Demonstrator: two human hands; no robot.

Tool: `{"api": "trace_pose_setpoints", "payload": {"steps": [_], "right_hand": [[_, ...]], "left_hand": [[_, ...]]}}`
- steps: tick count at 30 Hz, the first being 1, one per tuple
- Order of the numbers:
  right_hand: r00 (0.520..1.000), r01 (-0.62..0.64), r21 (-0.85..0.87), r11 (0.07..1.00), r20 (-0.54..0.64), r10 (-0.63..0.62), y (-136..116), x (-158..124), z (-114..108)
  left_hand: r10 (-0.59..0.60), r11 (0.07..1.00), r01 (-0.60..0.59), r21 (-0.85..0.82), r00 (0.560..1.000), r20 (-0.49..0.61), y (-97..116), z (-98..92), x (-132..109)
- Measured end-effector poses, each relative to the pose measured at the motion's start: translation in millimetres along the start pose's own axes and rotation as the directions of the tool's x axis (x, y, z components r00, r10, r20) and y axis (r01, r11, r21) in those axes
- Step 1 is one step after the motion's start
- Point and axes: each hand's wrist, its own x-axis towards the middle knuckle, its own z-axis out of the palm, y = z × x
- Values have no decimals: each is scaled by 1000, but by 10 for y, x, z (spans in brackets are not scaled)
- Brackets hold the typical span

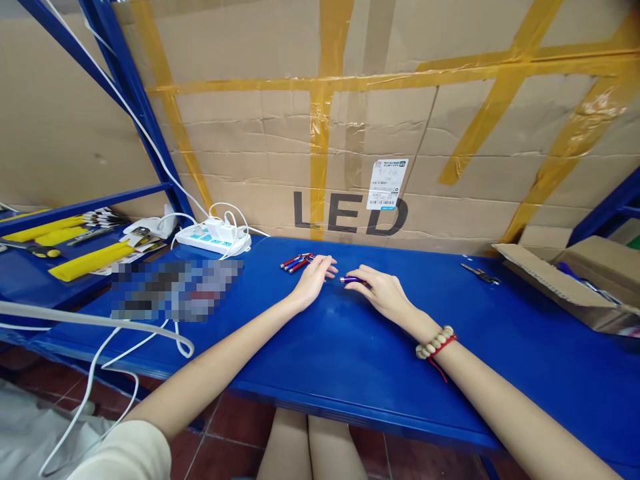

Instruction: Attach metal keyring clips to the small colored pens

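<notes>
My right hand [381,292] rests on the blue table [350,353], its fingers pinched on a small purple pen-shaped object [349,279]. My left hand [316,277] lies flat beside it, fingers stretched out and holding nothing. Just beyond the left fingertips lies a small cluster of red and blue pen-shaped objects [297,262]. A beaded bracelet with a red cord [435,344] sits on my right wrist.
A white power strip [214,239] with plugs and cables sits at the back left. Yellow-handled tools [90,260] lie on the left shelf. A key [481,274] lies to the right, near an open cardboard box [580,280]. Taped cardboard marked LED [350,212] forms the back wall.
</notes>
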Motion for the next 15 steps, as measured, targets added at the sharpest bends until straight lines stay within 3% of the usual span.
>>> {"api": "trace_pose_setpoints", "payload": {"steps": [15], "right_hand": [[1000,-27,-51,998,3,27,-34,1,-31]], "left_hand": [[30,994,-25,-102,998,48,15,0,-8]]}}
